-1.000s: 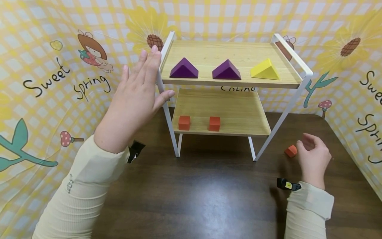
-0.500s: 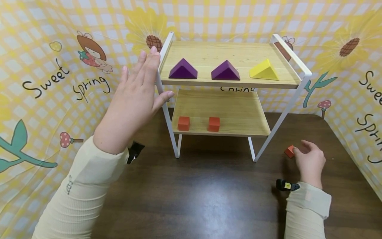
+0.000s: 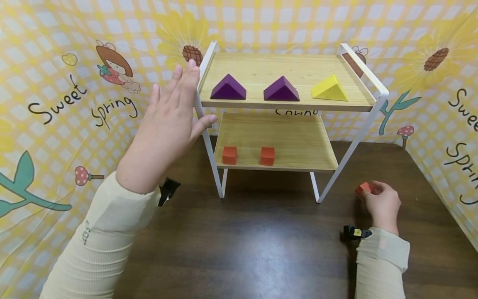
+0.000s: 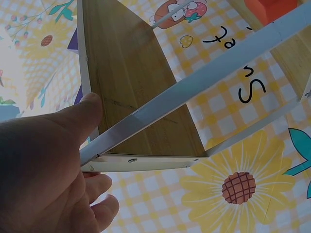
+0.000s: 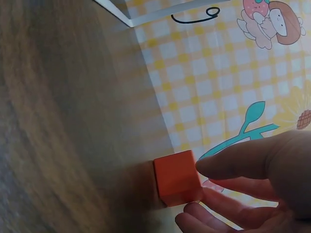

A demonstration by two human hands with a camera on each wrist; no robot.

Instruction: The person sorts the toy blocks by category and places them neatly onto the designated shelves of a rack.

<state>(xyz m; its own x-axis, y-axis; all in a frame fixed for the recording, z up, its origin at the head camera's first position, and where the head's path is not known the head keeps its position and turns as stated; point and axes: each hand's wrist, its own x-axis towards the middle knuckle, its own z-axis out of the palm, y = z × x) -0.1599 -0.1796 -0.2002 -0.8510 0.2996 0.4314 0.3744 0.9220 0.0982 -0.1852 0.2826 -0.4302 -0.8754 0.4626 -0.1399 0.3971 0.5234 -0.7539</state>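
A two-tier shelf [image 3: 276, 66] with wooden boards and a white metal frame stands on the table. My left hand [image 3: 164, 114] rests against the left side of its upper tier, fingers straight and thumb spread toward the front. The left wrist view shows that thumb [image 4: 90, 111] at the board's front corner, beside the white leg. On the table right of the shelf lies a red-orange cube [image 5: 177, 175], turned cornerwise. My right hand [image 3: 383, 205] has its thumb and fingers at the cube's near right side, pinching it there. Its far side is hidden in the head view.
On the upper board stand two purple triangular prisms [image 3: 228, 88] and a yellow prism [image 3: 329, 88]. Two more red-orange cubes [image 3: 229, 155] sit at the left and middle of the lower board. A yellow checked cloth [image 3: 112, 25] surrounds the dark wooden table [image 3: 242, 249].
My right hand has moved left to the cube on the table, its thumb and fingers closing in on it. My left hand and the shelf have stayed in place.
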